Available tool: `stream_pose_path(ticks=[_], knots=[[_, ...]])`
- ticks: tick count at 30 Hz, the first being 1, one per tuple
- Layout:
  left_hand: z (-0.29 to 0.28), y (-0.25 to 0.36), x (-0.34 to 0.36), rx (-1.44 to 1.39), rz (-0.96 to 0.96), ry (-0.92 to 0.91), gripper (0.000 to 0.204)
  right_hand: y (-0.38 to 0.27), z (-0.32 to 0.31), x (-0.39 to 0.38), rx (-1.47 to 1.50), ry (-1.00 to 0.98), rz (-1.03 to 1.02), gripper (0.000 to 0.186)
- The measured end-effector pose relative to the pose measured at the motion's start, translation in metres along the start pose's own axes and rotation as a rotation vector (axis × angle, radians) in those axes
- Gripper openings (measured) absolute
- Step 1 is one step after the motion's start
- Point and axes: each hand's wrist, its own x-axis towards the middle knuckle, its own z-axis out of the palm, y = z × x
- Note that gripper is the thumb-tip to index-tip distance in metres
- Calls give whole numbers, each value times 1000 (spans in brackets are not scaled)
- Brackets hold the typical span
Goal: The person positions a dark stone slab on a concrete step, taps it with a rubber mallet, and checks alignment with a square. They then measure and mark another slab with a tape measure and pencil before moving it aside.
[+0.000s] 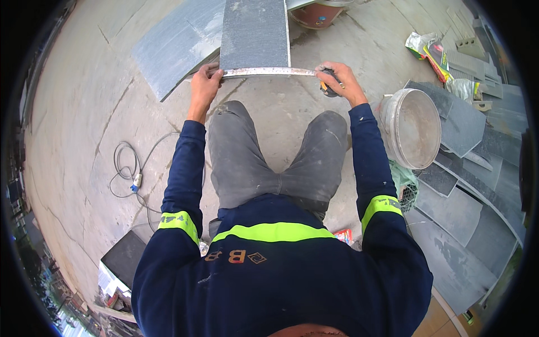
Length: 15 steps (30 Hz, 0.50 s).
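A tape measure's blade [264, 72] runs across the near edge of a dark grey tile [255, 36] in front of me. My left hand [206, 84] pinches the blade's end at the tile's left corner. Beyond the tile's right side, my right hand [343, 81] is closed around the tape measure's black and orange case [329, 89]. The blade stretches between both hands, bowing slightly. Under the tile's left side lies another, lighter grey slab [179, 42], turned at an angle. The underside of the case is hidden by my fingers.
A dirty white bucket [412, 129] stands right of my right forearm, with stacked grey slabs [460, 224] beyond it. A reddish-brown bucket [317, 16] sits at the far side. Coiled cable with a blue plug [136, 182] lies on the concrete at left. Crumpled bags [435, 53] lie far right.
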Motion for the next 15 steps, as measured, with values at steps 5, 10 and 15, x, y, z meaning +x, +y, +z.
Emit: stream_pose_path(ticks=[5, 10, 15], knots=[[28, 16, -39, 565, 490, 547, 52, 2, 8, -4, -24, -12, 67, 22], [118, 48, -80, 178, 489, 351, 37, 5, -3, -5, 26, -19, 49, 19], [219, 51, -92, -996, -485, -197, 32, 6, -12, -5, -57, -51, -120, 19]])
